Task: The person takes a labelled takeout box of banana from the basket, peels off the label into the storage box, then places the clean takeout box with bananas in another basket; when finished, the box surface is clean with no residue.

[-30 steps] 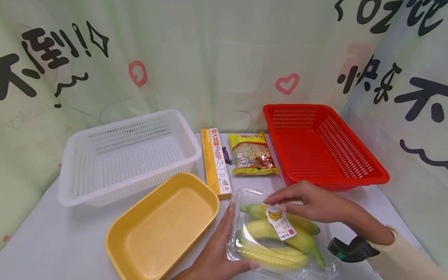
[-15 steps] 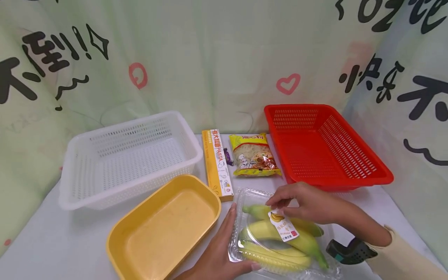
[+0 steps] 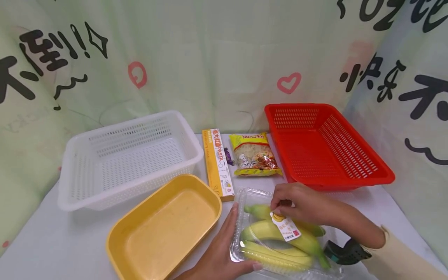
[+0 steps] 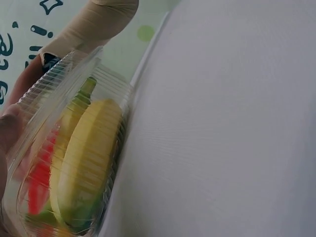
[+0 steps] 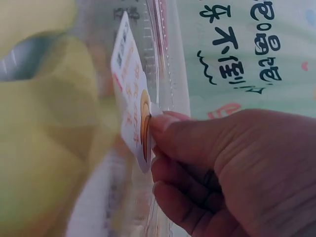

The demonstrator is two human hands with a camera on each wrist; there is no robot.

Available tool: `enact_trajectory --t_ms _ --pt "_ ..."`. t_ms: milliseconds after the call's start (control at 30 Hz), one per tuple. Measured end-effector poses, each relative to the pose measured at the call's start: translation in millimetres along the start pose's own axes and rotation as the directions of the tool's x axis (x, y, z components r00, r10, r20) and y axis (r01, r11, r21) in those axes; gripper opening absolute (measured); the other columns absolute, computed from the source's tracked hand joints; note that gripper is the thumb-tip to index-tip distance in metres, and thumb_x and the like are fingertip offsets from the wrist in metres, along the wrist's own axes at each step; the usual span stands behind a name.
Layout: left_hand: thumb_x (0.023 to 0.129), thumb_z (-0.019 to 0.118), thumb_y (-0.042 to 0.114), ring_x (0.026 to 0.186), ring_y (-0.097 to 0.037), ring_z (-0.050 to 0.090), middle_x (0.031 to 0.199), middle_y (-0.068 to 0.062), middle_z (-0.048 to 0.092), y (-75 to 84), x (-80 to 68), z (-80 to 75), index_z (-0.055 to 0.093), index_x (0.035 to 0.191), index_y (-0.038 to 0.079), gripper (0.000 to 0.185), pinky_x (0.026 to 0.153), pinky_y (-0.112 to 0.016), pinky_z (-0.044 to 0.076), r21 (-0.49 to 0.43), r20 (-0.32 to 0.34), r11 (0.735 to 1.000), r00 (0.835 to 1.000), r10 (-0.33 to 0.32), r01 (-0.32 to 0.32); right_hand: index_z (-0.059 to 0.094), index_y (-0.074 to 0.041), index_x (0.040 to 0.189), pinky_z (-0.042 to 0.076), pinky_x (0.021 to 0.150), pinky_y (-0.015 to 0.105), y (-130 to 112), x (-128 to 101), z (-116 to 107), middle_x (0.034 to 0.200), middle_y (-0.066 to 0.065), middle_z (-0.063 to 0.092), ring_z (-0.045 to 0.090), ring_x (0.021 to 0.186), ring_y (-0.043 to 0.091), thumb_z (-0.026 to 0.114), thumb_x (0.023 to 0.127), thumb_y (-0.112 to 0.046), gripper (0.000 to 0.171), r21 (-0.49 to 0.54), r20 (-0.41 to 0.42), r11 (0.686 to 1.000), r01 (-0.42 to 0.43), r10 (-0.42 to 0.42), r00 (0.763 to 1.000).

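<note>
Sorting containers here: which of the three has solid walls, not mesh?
The yellow tray, nearest the left hand; the white basket and red basket are perforated.

From the pasta box [image 3: 217, 163], I see a snack bag [image 3: 254, 154] just right, one basket [image 3: 325, 144] beyond that, another basket [image 3: 127, 155] left, a tray [image 3: 164, 229] front-left, a banana box [image 3: 280, 237] front-right.

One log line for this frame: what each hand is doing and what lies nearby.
left hand: steadies banana box | right hand: pinches label on box lid | nearby: yellow tray, white basket, red basket
</note>
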State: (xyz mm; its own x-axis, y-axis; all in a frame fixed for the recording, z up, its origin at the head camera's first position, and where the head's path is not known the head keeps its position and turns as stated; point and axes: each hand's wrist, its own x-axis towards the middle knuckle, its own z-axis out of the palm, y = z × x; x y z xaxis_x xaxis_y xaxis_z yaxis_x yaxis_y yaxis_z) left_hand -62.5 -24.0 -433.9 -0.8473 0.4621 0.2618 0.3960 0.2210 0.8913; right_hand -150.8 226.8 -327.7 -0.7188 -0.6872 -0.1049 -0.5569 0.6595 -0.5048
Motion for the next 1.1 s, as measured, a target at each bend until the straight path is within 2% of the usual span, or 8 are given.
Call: enact_trajectory --t_ms 200,367,667,833,933,1100 --pt "0.079 0.081 0.04 0.146 -0.027 0.01 0.163 -0.008 0.003 1.2 1.8 0.8 0.0 0.157 0.011 0.117 0.115 -0.036 0.017 -0.035 0.009 0.999 1.0 -0.009 0.01 0.066 -0.03 0.09 0.053 0.074 0.021 -0.8 -3.3 0.5 0.088 -0.018 0.055 0.053 0.081 0.004 0.075 0.086 -0.013 0.02 -0.062 -0.026 0.998 0.016 -0.018 1.0" --pt "0.079 0.081 0.04 0.146 -0.025 0.008 0.163 -0.004 0.001 1.5 1.6 0.3 -0.001 0.157 0.015 0.116 0.116 -0.037 0.015 -0.045 0.017 0.998 0.999 -0.041 0.041 0.061 -0.029 0.09 0.052 0.076 0.022 2.3 -7.3 1.5 0.092 -0.016 0.053 0.052 0.088 0.007 0.073 0.087 -0.011 0.022 -0.032 -0.057 0.999 0.039 -0.04 0.998" --pt "0.078 0.082 0.039 0.146 -0.024 0.007 0.163 0.0 0.0 0.9 1.8 0.2 -0.001 0.157 0.017 0.117 0.116 -0.038 0.015 -0.047 0.014 0.998 0.999 -0.049 0.049 0.063 -0.022 0.094 0.054 0.076 0.026 8.7 -10.1 -1.5 0.087 -0.014 0.06 0.057 0.084 0.009 0.072 0.088 -0.014 0.015 0.108 -0.044 0.993 0.045 -0.041 0.998" --pt "0.079 0.081 0.04 0.146 -0.025 0.007 0.163 -0.002 0.0 1.0 2.5 -0.2 -0.001 0.157 0.016 0.116 0.116 -0.04 0.015 -0.039 0.02 0.998 0.999 -0.05 0.05 0.063 -0.02 0.095 0.055 0.072 0.027 14.9 -9.5 -3.1 0.087 -0.012 0.062 0.058 0.081 0.011 0.071 0.089 -0.019 0.011 0.191 -0.047 0.977 0.097 -0.089 0.995" --pt "0.079 0.08 0.043 0.146 -0.026 0.007 0.163 -0.003 0.0 1.3 2.6 -0.7 -0.001 0.157 0.016 0.116 0.115 -0.042 0.016 -0.029 0.025 0.998 0.998 -0.055 0.056 0.062 -0.02 0.096 0.054 0.071 0.027 18.6 -10.7 -4.4 0.088 -0.01 0.062 0.059 0.081 0.012 0.07 0.09 -0.02 0.01 0.25 -0.042 0.958 0.139 -0.133 0.99" --pt "0.08 0.079 0.045 0.146 -0.028 0.008 0.163 -0.006 0.001 0.9 2.1 -1.7 -0.001 0.157 0.014 0.116 0.115 -0.043 0.017 -0.02 0.024 0.999 0.999 -0.048 0.049 0.061 -0.017 0.098 0.053 0.075 0.028 23.0 -12.6 -5.7 0.089 -0.007 0.062 0.059 0.084 0.016 0.066 0.092 -0.007 0.013 0.37 -0.019 0.914 0.164 -0.169 0.985"
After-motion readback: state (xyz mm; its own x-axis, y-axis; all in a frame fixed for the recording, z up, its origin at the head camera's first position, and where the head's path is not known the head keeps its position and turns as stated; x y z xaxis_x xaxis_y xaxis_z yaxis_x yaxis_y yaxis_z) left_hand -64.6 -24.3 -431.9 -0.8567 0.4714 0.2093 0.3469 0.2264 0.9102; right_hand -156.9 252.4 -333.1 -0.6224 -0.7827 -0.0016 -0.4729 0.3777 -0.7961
